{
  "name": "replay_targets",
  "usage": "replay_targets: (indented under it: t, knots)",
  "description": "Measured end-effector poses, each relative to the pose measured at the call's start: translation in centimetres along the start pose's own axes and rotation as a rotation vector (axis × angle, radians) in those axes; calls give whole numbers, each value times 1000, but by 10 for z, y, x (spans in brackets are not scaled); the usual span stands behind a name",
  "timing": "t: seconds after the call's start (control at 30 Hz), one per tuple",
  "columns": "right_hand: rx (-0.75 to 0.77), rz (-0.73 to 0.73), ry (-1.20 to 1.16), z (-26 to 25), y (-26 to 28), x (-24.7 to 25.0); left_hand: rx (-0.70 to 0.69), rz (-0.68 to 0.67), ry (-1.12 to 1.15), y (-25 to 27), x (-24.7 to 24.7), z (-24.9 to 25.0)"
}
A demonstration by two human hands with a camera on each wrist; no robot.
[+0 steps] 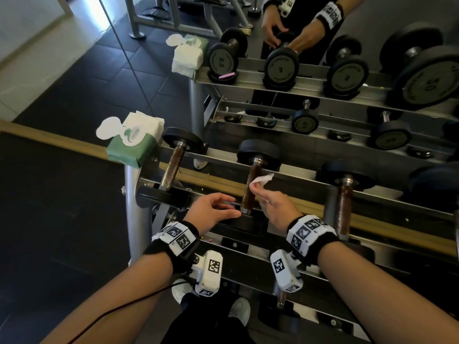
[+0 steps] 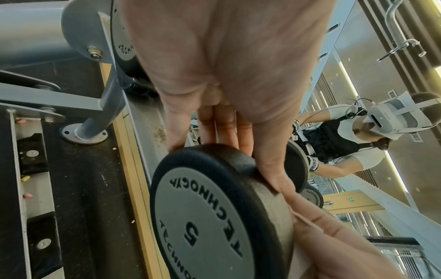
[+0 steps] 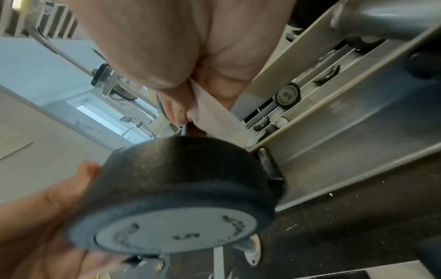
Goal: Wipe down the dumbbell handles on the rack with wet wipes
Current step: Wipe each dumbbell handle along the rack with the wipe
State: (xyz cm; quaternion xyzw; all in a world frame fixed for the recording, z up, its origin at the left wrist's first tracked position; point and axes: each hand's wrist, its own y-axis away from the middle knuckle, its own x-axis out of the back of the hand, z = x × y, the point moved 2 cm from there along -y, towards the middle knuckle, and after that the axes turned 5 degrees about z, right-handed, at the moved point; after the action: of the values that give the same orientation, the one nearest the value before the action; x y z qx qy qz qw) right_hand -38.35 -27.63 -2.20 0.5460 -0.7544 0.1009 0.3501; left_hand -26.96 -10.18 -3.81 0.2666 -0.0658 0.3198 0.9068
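Nearest to me, my left hand (image 1: 213,211) rests with loose, almost straight fingers on the near head of the middle dumbbell (image 2: 214,217), the one marked 5; it grips nothing, it only steadies the weight. Just beside it, my right hand (image 1: 272,206) pinches a wet wipe (image 1: 262,180) between thumb and fingers and holds it against the right side of this dumbbell's brown handle (image 1: 252,187), about halfway along its length. So I judge that I am in the middle of wiping this handle.

The handle of the left dumbbell (image 1: 172,167) and that of the right dumbbell (image 1: 345,202) look equally brown and spotted, so I cannot tell from them whether either is already cleaned. Further dumbbells wait on the rack (image 1: 310,175) to the right, so much work seems left.

Behind, at the rack's left end, the green wipes pack (image 1: 131,142) stands open, ready for a fresh wipe.
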Motion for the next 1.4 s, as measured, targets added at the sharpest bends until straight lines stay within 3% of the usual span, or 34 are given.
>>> replay_targets:
  t: [0.2,0.37,0.43,0.53,0.6,0.7,0.8,0.93,1.0,1.1,1.2,1.4]
  knots:
    - [-4,-114,-20,8,19,-3,-1,2,13,1,-1,3]
    - [-200,-201,-251,13,22,7,-7,13,0,1,-1,3]
    - [-201,-146,-271,18,20,11,-7,11,2,1,-2,3]
    - [-149,67,-114,19,14,13,-6,12,9,2,-2,3]
    - [-123,25,-165,12,13,2,-3,17,11,2,-2,3]
    - [-211,-64,-320,7,21,-18,0,24,8,2,-3,3]
    - [-189,-55,-258,3,28,-17,3,30,16,3,-3,5]
    - [-335,-124,-481,2,29,-3,4,20,28,6,-3,7]
    - [-299,-62,-483,6,28,6,3,19,33,8,-3,7]
    - [-267,193,-312,15,19,19,2,18,35,8,-3,6]
    - [-273,370,-350,15,3,21,-1,11,28,8,-3,4]
    - [-292,306,-428,2,-23,4,7,26,6,6,-4,2]
